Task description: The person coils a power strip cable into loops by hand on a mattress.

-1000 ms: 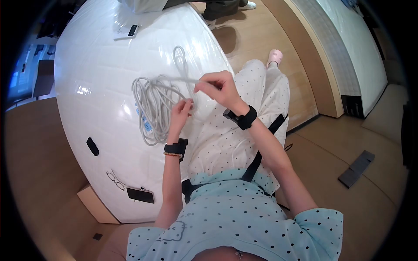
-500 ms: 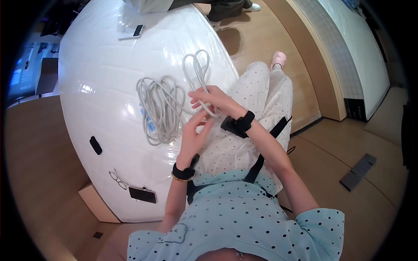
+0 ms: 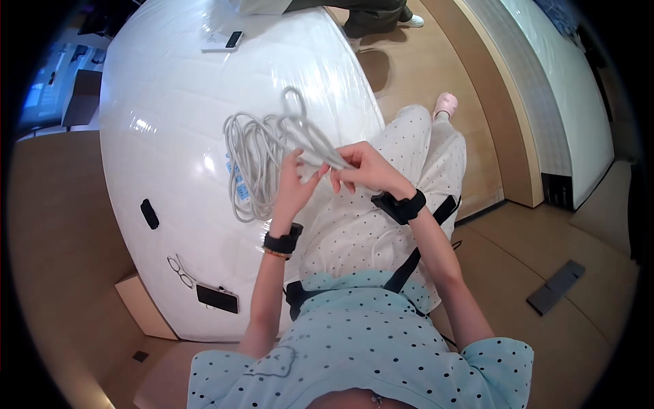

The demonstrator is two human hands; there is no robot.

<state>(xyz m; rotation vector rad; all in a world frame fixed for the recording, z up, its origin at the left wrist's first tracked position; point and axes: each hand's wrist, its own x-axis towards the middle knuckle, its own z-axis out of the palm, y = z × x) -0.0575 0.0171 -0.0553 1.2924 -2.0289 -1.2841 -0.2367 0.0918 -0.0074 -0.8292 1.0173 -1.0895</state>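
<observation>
A coiled light-grey cable point(image 3: 253, 146) lies on the plastic-wrapped mattress point(image 3: 174, 116), its loops spread left of my hands. Under its left side, blue patches point(image 3: 240, 187) show on an object mostly hidden by the loops. My right hand point(image 3: 369, 169) is closed around a bunch of gathered cable loops point(image 3: 308, 131), which extend up and left over the coil. Just left of it is my left hand point(image 3: 294, 189), thumb and fingers apart, beside a strand. Its thumb tip comes close to my right fingers; whether they touch, I cannot tell.
A phone point(image 3: 218, 298), glasses point(image 3: 180, 271) and a small black object point(image 3: 149, 214) lie on the mattress's near left. A white box point(image 3: 222, 41) sits toward the far end, near another person's dark-clad leg point(image 3: 371, 17). A second wrapped mattress point(image 3: 538, 75) stands right.
My right hand has moved right with the gathered loops, which now slant left over the coil. My left hand has lifted slightly left, and its fingers have spread.
</observation>
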